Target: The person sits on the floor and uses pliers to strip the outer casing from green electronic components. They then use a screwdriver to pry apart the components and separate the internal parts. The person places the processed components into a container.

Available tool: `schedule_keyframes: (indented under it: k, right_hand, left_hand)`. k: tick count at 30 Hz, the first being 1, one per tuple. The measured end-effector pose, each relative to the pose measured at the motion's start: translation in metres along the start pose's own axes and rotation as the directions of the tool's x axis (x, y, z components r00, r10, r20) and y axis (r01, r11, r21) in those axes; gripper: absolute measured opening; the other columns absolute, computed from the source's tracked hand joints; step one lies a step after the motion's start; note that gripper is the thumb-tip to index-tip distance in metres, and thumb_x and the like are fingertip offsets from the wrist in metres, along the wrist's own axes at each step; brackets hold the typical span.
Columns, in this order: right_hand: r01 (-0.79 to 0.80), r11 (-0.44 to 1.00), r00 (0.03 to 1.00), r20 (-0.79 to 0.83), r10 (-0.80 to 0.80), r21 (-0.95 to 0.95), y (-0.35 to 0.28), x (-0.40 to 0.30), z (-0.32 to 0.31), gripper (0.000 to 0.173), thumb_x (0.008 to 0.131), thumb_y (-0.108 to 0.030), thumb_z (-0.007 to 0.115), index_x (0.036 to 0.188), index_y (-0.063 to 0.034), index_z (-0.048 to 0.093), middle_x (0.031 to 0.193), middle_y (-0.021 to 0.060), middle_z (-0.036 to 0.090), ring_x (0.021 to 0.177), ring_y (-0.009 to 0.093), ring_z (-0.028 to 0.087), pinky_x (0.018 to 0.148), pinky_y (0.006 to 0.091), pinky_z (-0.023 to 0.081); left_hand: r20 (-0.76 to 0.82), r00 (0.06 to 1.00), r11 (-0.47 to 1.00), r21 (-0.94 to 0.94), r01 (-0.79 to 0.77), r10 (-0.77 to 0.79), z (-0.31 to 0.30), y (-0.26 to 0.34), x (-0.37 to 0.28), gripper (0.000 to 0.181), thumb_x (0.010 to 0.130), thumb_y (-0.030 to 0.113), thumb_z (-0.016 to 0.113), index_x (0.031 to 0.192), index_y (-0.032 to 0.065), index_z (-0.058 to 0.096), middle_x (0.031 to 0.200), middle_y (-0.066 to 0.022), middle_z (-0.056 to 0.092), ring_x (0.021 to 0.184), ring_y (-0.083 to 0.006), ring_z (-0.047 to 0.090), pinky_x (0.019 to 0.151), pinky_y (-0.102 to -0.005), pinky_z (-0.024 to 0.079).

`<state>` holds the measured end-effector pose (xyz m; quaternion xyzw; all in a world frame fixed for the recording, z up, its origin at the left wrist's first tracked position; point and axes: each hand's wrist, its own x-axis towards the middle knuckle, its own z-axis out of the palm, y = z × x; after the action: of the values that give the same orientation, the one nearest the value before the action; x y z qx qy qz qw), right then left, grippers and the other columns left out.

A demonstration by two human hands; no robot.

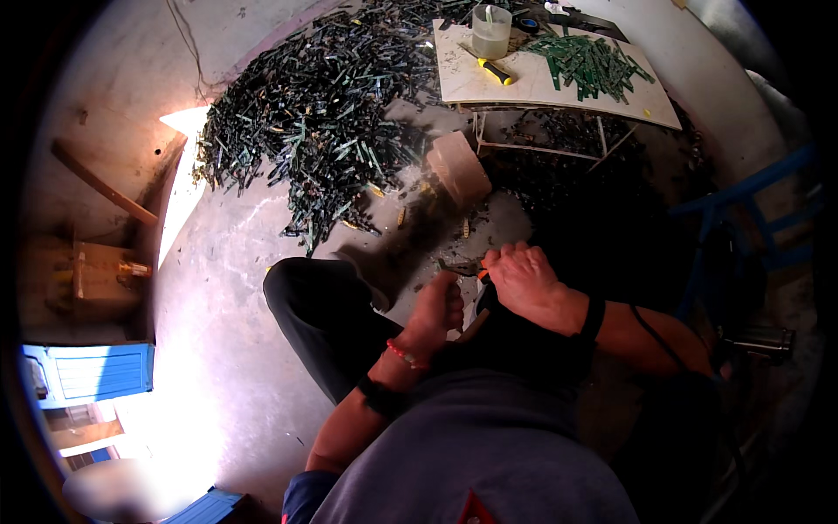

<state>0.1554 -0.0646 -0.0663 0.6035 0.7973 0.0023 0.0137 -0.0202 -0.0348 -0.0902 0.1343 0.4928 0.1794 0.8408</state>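
Observation:
My right hand (527, 278) is closed around the orange handles (484, 268) of pliers, whose dark jaws (463, 268) point left toward my left hand. My left hand (437, 308), fingers curled, is just below the jaws; a small greenish piece (441, 264) shows at its fingertips. How it is gripped is too small to tell. On the low table (524, 101) lie a pile of green strips (592, 65) and a yellow-and-black handled tool (494, 71), beside a plastic cup of cloudy liquid (491, 33).
A large heap of dark strips (314, 111) covers the floor ahead and to the left. A pinkish block-like object (458, 168) stands before the table. At right is a blue metal frame (740, 190); at left, a cardboard box (108, 272) and blue door panel (101, 372).

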Motion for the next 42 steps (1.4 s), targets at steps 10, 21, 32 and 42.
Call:
schedule_keyframes:
  k: [10, 21, 32, 42]
  right_hand:
    - [-0.337, 0.679, 0.844, 0.529, -0.088, 0.652, 0.017, -0.009, -0.033, 0.022, 0.08, -0.022, 0.061, 0.077, 0.0003, 0.058, 0.065, 0.0161, 0.06, 0.061, 0.027, 0.059, 0.06, 0.0364, 0.048]
    - [-0.301, 0.627, 0.902, 0.429, -0.058, 0.718, 0.007, -0.031, -0.016, 0.025, 0.082, -0.026, 0.062, 0.084, -0.0007, 0.06, 0.064, 0.012, 0.06, 0.061, 0.025, 0.06, 0.06, 0.0349, 0.049]
    - [-0.221, 0.841, 0.929, 0.369, 0.027, 0.494, 0.007, -0.006, -0.037, 0.023, 0.078, -0.022, 0.063, 0.083, -0.0001, 0.06, 0.074, 0.0168, 0.064, 0.069, 0.034, 0.063, 0.065, 0.0413, 0.05]
    - [-0.708, -0.022, 0.605, 0.59, -0.535, 0.706, -0.001, -0.002, -0.037, 0.024, 0.086, -0.025, 0.059, 0.078, -0.0033, 0.054, 0.066, 0.0044, 0.054, 0.058, 0.013, 0.053, 0.049, 0.0284, 0.044]
  left_hand:
    - [0.374, 0.925, 0.996, -0.039, 0.086, -0.065, -0.022, 0.011, -0.048, 0.036, 0.091, 0.033, 0.045, 0.061, 0.0153, 0.033, 0.049, 0.0033, 0.028, 0.039, -0.0084, 0.022, 0.038, -0.0228, 0.02]
    - [0.311, 0.947, 0.997, 0.056, 0.061, -0.076, -0.027, 0.009, -0.045, 0.033, 0.09, 0.034, 0.048, 0.068, 0.0094, 0.044, 0.053, 0.0007, 0.036, 0.044, -0.0107, 0.031, 0.043, -0.0244, 0.029]
    - [0.221, 0.789, 0.332, 0.818, -0.47, 0.573, -0.038, -0.005, -0.008, 0.026, 0.087, 0.021, 0.053, 0.066, 0.0079, 0.047, 0.053, 0.004, 0.04, 0.043, -0.0086, 0.039, 0.041, -0.0244, 0.028]
    - [0.096, 0.971, 0.961, 0.149, -0.232, 0.219, -0.022, -0.007, -0.037, 0.028, 0.089, 0.022, 0.05, 0.064, 0.015, 0.041, 0.051, 0.0042, 0.037, 0.04, -0.0085, 0.031, 0.038, -0.0233, 0.024]
